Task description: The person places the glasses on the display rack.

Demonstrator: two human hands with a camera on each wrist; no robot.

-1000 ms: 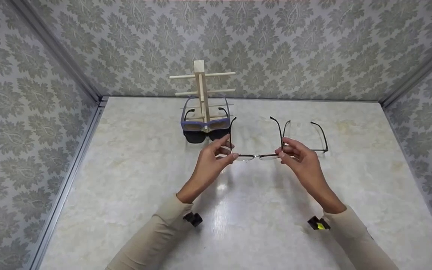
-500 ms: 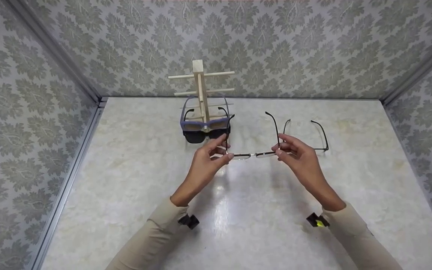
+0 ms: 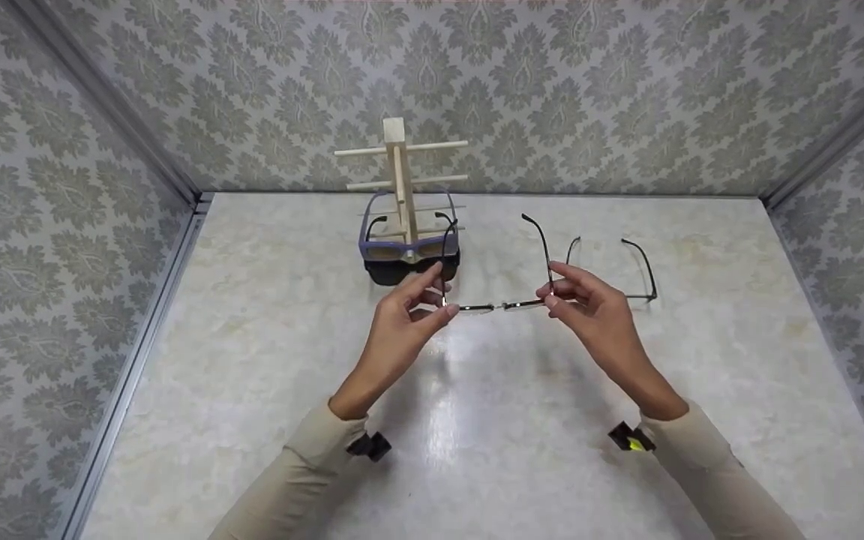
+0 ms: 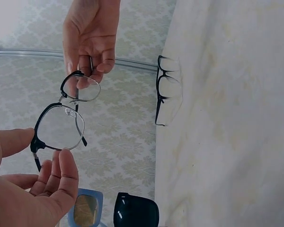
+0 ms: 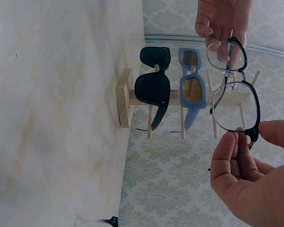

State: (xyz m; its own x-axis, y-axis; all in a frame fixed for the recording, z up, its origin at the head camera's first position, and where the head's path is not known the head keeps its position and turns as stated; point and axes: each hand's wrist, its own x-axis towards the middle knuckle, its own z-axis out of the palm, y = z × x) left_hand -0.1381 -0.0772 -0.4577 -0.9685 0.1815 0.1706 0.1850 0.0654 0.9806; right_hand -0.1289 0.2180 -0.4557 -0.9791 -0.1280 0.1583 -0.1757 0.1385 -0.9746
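A pair of eyeglasses (image 3: 475, 307) with dark upper rims, thin lower rims and clear lenses is held above the table. My left hand (image 3: 402, 322) pinches its left end, where the temple meets the front. On the opposite end, my right hand (image 3: 597, 315) pinches the same spot between thumb and fingers. Both dark temples are unfolded and point away from me. Just beyond my left hand, black sunglasses (image 5: 151, 87) and blue-framed sunglasses (image 5: 194, 113) hang on a wooden rack (image 3: 394, 131), the black pair lowest. My right hand partly hides a second pair of eyeglasses (image 3: 652, 289).
The second eyeglasses lie on the marbled tabletop (image 3: 252, 337) at the right with temples unfolded. Bare pegs (image 3: 439, 145) stick out from the rack's upper part. Patterned panels (image 3: 552, 90) stand behind the table and at both sides.
Both hands have carried the eyeglasses a little left and slightly away from me. The front has tilted, so its lenses now look nearly edge-on in the head view. Both grips stay the same.
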